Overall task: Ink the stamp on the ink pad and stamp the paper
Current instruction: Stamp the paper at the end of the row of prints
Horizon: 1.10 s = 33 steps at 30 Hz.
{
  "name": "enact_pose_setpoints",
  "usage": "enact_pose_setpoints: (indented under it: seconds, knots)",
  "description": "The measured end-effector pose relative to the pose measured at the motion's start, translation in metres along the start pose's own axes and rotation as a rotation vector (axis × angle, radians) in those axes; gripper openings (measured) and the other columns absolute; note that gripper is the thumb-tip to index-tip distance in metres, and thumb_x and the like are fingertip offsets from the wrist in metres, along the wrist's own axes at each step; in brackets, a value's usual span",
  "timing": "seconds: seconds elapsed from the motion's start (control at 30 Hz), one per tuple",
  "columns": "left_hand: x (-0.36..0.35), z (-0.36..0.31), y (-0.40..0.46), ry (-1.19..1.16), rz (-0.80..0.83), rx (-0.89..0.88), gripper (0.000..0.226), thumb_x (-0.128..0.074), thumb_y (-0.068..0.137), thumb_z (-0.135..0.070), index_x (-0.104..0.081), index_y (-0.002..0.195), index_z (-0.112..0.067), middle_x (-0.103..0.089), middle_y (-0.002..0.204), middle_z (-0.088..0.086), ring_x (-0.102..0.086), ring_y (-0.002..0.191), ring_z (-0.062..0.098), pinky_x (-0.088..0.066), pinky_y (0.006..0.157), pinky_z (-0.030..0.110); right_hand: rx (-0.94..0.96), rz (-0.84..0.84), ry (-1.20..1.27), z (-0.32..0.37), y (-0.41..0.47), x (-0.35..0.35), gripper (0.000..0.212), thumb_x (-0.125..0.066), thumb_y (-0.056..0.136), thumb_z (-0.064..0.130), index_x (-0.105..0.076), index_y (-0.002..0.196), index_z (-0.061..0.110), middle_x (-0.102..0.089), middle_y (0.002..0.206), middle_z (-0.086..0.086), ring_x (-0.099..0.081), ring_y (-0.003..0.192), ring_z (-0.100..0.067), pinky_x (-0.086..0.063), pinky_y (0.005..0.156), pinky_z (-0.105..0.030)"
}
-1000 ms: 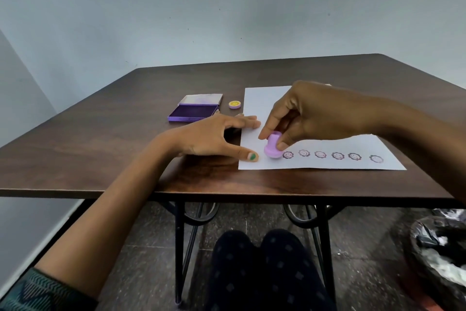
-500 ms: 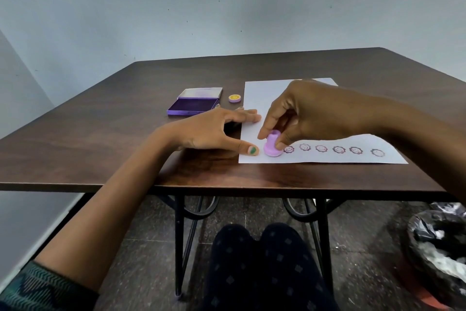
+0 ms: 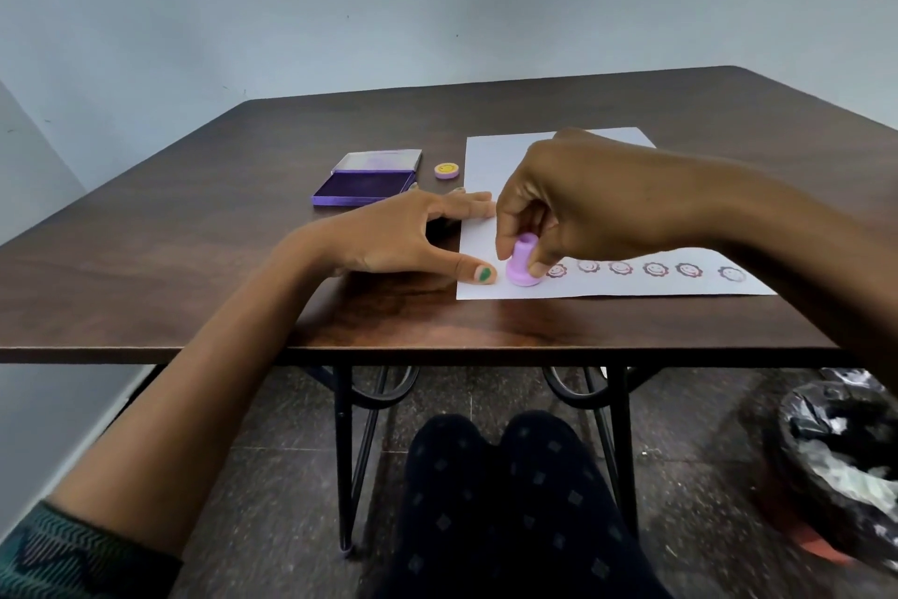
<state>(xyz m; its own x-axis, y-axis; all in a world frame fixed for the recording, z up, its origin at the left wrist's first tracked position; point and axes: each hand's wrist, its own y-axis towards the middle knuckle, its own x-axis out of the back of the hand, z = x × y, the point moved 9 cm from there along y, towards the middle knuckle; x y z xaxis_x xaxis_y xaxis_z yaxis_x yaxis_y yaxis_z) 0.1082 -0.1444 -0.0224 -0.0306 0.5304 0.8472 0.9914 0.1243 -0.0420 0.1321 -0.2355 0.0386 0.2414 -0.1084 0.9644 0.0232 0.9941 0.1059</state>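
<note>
A small lilac stamp (image 3: 523, 262) stands upright with its base on the white paper (image 3: 491, 151), near the sheet's front left corner. My right hand (image 3: 573, 195) pinches the stamp's stem from above. Several round purple smiley prints (image 3: 655, 268) run in a row to the right of the stamp along the paper's front edge. My left hand (image 3: 398, 236) lies flat with fingers spread, thumb and fingertips pressing the paper's left edge. The purple ink pad (image 3: 365, 186) sits open beyond my left hand, its lid tilted back.
A small round cap with a yellow smiley (image 3: 446, 169) lies between the ink pad and the paper. The dark wooden table (image 3: 194, 234) has its front edge close to me. A bin lined with a black bag (image 3: 840, 462) stands on the floor at the right.
The stamp has gone from tilted and slightly raised to upright and flat on the paper. My left hand stays on the sheet's edge.
</note>
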Motion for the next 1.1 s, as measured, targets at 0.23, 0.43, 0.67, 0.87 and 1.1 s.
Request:
enact_pose_setpoints:
  seconds: [0.23,0.43,0.67,0.87,1.1]
  knots:
    - [0.001,0.002,0.0,-0.005,0.0,0.004,0.078,-0.067,0.067,-0.06,-0.046,0.137,-0.033,-0.035,0.15,-0.017,-0.029,0.137,-0.001,-0.02,0.118,0.037,0.003,0.037,-0.005,0.004,0.003,-0.003,0.016,-0.083,0.062,0.015,-0.073,0.07,0.023,-0.07,0.063,0.014,-0.062,0.068,0.004,-0.045,0.059,-0.012]
    - [0.0,0.001,-0.001,-0.007,0.002,0.008,0.079,-0.067,0.065,-0.061,-0.047,0.136,-0.032,-0.037,0.149,-0.017,-0.03,0.137,0.0,-0.019,0.118,0.037,0.013,0.016,-0.029,0.005,0.002,-0.003,0.015,-0.082,0.061,0.014,-0.074,0.072,0.021,-0.069,0.062,0.012,-0.06,0.07,0.003,-0.043,0.062,-0.011]
    - [-0.001,0.0,0.0,-0.034,-0.008,0.001,0.072,-0.068,0.065,-0.058,-0.051,0.131,-0.037,-0.04,0.146,-0.021,-0.032,0.133,-0.007,-0.02,0.115,0.026,0.005,0.003,-0.027,0.003,0.002,-0.002,0.015,-0.081,0.061,0.013,-0.074,0.071,0.022,-0.069,0.061,0.014,-0.058,0.071,0.007,-0.043,0.062,-0.008]
    - [-0.001,-0.001,-0.001,-0.039,0.002,-0.004,0.068,-0.069,0.067,-0.056,-0.051,0.13,-0.039,-0.041,0.144,-0.022,-0.034,0.13,-0.01,-0.021,0.109,0.018,0.013,-0.021,-0.022,0.004,0.001,-0.002,0.014,-0.078,0.063,0.009,-0.074,0.071,0.02,-0.073,0.066,0.005,-0.059,0.073,0.003,-0.042,0.057,-0.003]
    - [-0.002,0.0,-0.002,-0.034,0.018,0.023,0.081,-0.068,0.063,-0.056,-0.045,0.137,-0.034,-0.03,0.15,-0.021,-0.024,0.136,-0.008,-0.015,0.113,0.021,-0.016,0.052,0.163,-0.011,-0.003,0.001,0.021,-0.082,0.063,0.019,-0.075,0.082,0.024,-0.074,0.083,-0.01,-0.065,0.075,-0.024,-0.052,0.07,-0.035]
